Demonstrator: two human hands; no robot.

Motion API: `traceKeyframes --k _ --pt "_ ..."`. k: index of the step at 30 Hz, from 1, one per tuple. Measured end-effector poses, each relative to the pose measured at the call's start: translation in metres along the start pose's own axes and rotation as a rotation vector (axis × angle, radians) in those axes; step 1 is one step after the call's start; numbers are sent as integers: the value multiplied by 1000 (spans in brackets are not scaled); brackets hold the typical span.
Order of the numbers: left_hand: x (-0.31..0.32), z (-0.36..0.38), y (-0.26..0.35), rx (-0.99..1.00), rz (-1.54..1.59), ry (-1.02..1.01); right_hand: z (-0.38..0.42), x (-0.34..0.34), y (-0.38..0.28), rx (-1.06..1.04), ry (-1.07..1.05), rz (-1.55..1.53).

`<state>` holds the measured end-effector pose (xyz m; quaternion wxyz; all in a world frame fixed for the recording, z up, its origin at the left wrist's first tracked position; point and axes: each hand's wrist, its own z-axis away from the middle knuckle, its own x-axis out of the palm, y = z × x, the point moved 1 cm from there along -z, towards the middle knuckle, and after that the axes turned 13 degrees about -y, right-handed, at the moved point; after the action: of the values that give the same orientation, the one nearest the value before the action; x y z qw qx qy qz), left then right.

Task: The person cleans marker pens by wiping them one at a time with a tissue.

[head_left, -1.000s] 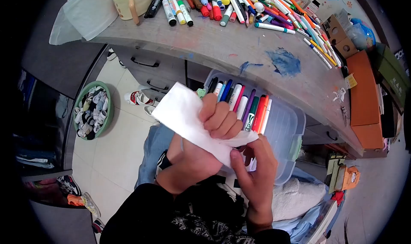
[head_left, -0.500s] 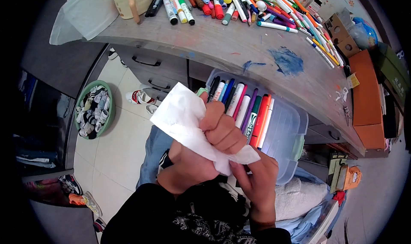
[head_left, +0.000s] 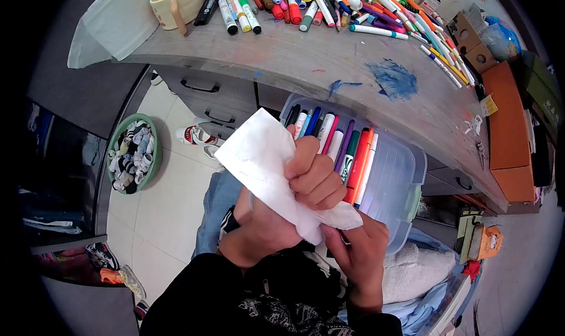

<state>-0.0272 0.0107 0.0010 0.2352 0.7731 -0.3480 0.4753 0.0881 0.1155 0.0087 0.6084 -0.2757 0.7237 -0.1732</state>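
A crumpled white tissue is held in front of my body, over the clear plastic box. My left hand is closed in a fist around its middle, leaving a broad flap sticking out to the left. At the lower right end, my right hand pinches the tissue between thumb and fingers. Whether something is wrapped inside cannot be seen. Behind my left fist, a row of markers lies in the box, in black, blue, pink, purple, green, orange and white.
Many loose markers cover the back of the desk, beside a cream mug and a white sheet. An orange box stands at the right. On the floor is a green basin of socks.
The view has shifted slightly, so my hands and the tissue appear a little further right. Both hands keep their hold on the tissue.
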Motion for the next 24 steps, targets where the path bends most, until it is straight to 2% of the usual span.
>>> traceKeyframes --k 12,24 --pt "1 -3 1 23 -13 -4 8 -5 -1 48 -30 -10" --pt "1 -1 6 90 -6 6 14 -10 -2 -57 13 51"
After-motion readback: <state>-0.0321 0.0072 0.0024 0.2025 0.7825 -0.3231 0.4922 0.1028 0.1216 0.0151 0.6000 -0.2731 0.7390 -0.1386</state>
